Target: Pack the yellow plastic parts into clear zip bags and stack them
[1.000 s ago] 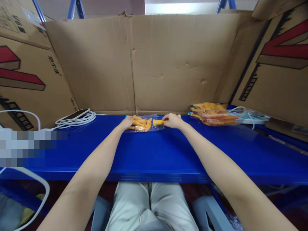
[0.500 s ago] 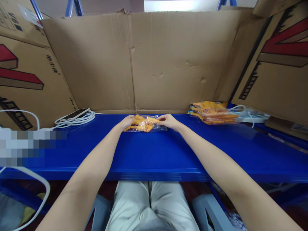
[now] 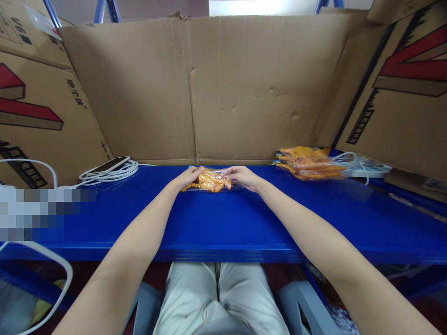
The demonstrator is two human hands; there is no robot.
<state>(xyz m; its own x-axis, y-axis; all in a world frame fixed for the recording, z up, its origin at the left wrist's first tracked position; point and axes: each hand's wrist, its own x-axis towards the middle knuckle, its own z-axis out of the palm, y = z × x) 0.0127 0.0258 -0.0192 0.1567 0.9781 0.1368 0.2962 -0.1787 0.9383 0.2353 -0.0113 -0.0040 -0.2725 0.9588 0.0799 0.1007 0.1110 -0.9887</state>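
A small clear plastic bag of orange pieces (image 3: pixel 213 180) lies on the blue shelf (image 3: pixel 223 223) near the cardboard back wall. My left hand (image 3: pixel 187 177) grips the bag's left end with curled fingers. My right hand (image 3: pixel 244 177) pinches its right end. Both hands press in on the bag from either side, and the orange pieces are bunched between them.
A stack of filled bags of orange pieces (image 3: pixel 309 163) lies at the right, with white cables (image 3: pixel 363 165) beside it. A phone (image 3: pixel 111 164) rests on a coiled white cable (image 3: pixel 108 174) at the left. Cardboard panels (image 3: pixel 223 88) wall the shelf in.
My right hand pushed a loose orange piece leftwards into the bag. Both hands have since closed in on the bag's ends, bunching it narrower.
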